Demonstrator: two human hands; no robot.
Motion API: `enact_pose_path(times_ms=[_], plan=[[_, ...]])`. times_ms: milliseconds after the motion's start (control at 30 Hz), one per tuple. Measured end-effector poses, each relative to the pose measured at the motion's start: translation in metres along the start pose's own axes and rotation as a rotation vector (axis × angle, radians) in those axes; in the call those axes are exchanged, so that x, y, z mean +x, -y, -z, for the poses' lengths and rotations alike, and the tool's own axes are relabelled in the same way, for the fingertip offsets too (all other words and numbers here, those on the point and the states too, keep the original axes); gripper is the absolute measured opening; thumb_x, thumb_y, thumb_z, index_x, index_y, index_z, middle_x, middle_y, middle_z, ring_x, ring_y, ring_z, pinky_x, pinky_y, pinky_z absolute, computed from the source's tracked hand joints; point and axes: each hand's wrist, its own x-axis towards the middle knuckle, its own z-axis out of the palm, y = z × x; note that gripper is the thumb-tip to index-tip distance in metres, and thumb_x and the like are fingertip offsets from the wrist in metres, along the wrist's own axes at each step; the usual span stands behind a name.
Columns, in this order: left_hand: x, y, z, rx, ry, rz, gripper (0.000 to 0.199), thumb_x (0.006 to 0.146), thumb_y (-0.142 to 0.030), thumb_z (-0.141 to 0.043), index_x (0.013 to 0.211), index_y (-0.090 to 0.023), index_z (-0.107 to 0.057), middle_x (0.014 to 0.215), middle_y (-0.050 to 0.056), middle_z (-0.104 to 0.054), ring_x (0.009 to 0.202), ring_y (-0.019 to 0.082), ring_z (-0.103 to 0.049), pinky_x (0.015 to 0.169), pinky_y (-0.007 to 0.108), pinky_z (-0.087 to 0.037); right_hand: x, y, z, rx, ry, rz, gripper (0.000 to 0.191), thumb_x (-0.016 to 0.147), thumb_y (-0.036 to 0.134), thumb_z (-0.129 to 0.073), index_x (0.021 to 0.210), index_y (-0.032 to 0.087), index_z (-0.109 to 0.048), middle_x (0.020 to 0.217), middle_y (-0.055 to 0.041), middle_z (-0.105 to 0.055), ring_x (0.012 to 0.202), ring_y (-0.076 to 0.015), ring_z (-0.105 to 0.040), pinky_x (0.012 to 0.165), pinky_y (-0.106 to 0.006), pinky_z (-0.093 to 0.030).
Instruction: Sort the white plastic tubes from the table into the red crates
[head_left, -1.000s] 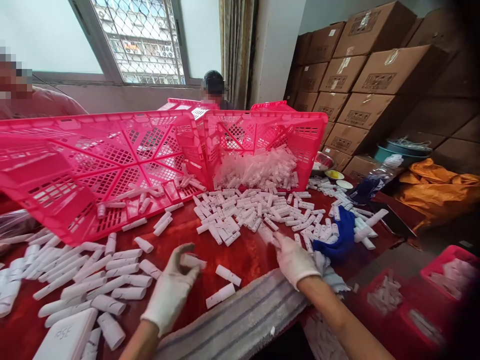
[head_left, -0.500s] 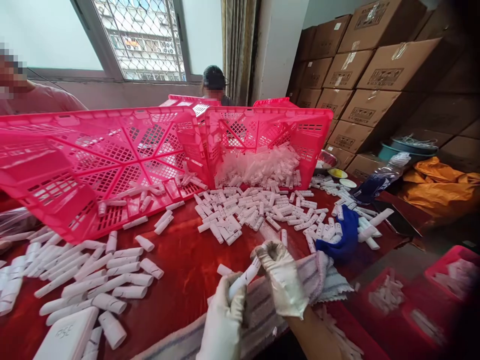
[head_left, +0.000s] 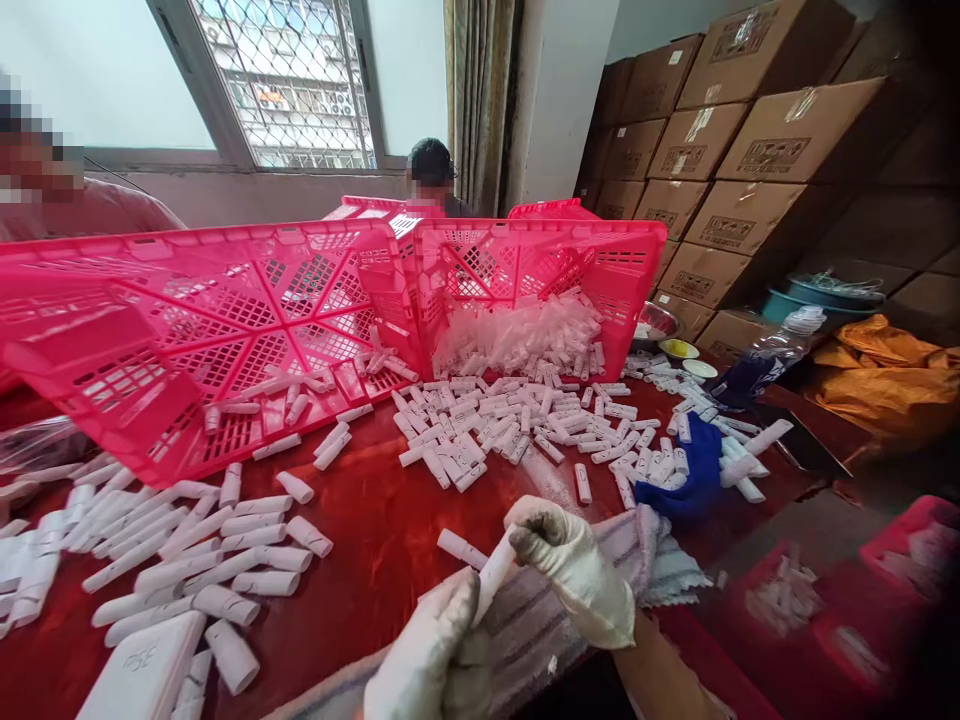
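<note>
A small white tube [head_left: 494, 577] stands tilted between my two gloved hands over the towel. My left hand [head_left: 435, 640], in a soiled white glove, grips its lower part between thumb and fingers. The fingertips of my right hand [head_left: 577, 570], gloved too, pinch the upper end. Just behind my left hand, another white tube [head_left: 459, 548] lies on the red table [head_left: 352, 540]. A grey striped towel [head_left: 525, 618] is spread beneath both hands. One more tube [head_left: 583, 483] rests a little beyond my right hand.
Pink crates [head_left: 285, 320] lie on their sides at the back, with heaps of tubes [head_left: 517, 415] before them. More tubes cover the left, near a white box [head_left: 142, 668]. A blue cloth [head_left: 694, 465] and bottle [head_left: 772, 355] are right. Cartons [head_left: 780, 130] are stacked behind; two people sit opposite.
The tube has turned more upright, and its dark mark no longer shows. My right hand has shifted slightly down and right, and my left hand has rolled and moved left.
</note>
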Motion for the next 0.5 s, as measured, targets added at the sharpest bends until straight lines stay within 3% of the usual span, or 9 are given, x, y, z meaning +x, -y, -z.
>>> enact_pose_path(times_ms=[33,67,167,200,267,367,500], plan=[[0.000,-0.002,-0.001,-0.046,0.048,0.036,0.054,0.070,-0.075,-0.048,0.070,-0.022,-0.040,0.050,-0.011,-0.021,0.039,0.005,-0.014,0.037,0.020,-0.019,-0.001,0.001,-0.001,0.003,0.034,0.004,0.024,0.070,0.038,-0.075,0.075,0.019,-0.062,0.071,0.0022,-0.053,0.067,-0.0124,-0.046,0.062,-0.024,-0.038],[0.000,-0.003,-0.002,0.001,0.014,0.018,0.054,0.072,-0.076,-0.046,0.070,-0.022,-0.040,0.051,-0.010,-0.024,0.038,0.005,-0.017,0.038,0.019,-0.022,-0.002,0.001,-0.002,0.009,0.052,-0.002,0.024,0.070,0.038,-0.075,0.076,0.019,-0.062,0.072,0.0020,-0.053,0.067,-0.0126,-0.047,0.062,-0.024,-0.038],[0.005,0.005,-0.006,0.505,-0.365,-0.277,0.047,0.080,-0.066,-0.044,0.079,-0.020,-0.055,0.071,0.001,-0.057,0.064,0.014,-0.054,0.065,0.025,-0.045,-0.004,-0.001,-0.005,0.043,0.016,-0.068,0.028,0.073,0.044,-0.070,0.075,0.018,-0.060,0.067,0.0025,-0.051,0.064,-0.0121,-0.045,0.062,-0.024,-0.037],[0.008,0.011,-0.006,0.677,-0.485,-0.367,0.046,0.083,-0.063,-0.042,0.087,-0.021,-0.059,0.082,0.004,-0.063,0.076,0.018,-0.059,0.073,0.028,-0.046,-0.004,-0.002,-0.006,0.053,-0.013,-0.092,0.030,0.074,0.047,-0.069,0.075,0.018,-0.059,0.066,0.0030,-0.050,0.063,-0.0116,-0.044,0.061,-0.024,-0.037],[0.014,0.024,-0.006,0.912,-0.632,-0.479,0.045,0.086,-0.060,-0.037,0.098,-0.024,-0.061,0.087,0.005,-0.069,0.079,0.022,-0.064,0.072,0.031,-0.049,-0.005,-0.003,-0.007,0.050,-0.071,-0.124,0.036,0.073,0.052,-0.068,0.072,0.018,-0.056,0.063,0.0039,-0.048,0.060,-0.0106,-0.042,0.058,-0.023,-0.035],[0.019,0.038,-0.005,1.101,-0.737,-0.644,0.041,0.090,-0.055,-0.033,0.096,-0.026,-0.062,0.081,0.003,-0.072,0.069,0.021,-0.066,0.059,0.028,-0.050,-0.009,0.001,-0.010,0.008,-0.125,-0.162,0.041,0.072,0.057,-0.066,0.069,0.017,-0.054,0.059,0.0051,-0.043,0.055,-0.0092,-0.037,0.053,-0.022,-0.031],[0.018,0.034,-0.010,1.156,-0.842,-0.694,0.046,0.091,-0.055,-0.030,0.097,-0.023,-0.061,0.088,0.007,-0.073,0.075,0.022,-0.069,0.065,0.029,-0.052,-0.014,0.013,-0.013,-0.076,-0.158,-0.159,0.044,0.072,0.060,-0.063,0.069,0.017,-0.056,0.059,0.0043,-0.043,0.056,-0.0097,-0.035,0.053,-0.023,-0.032]])
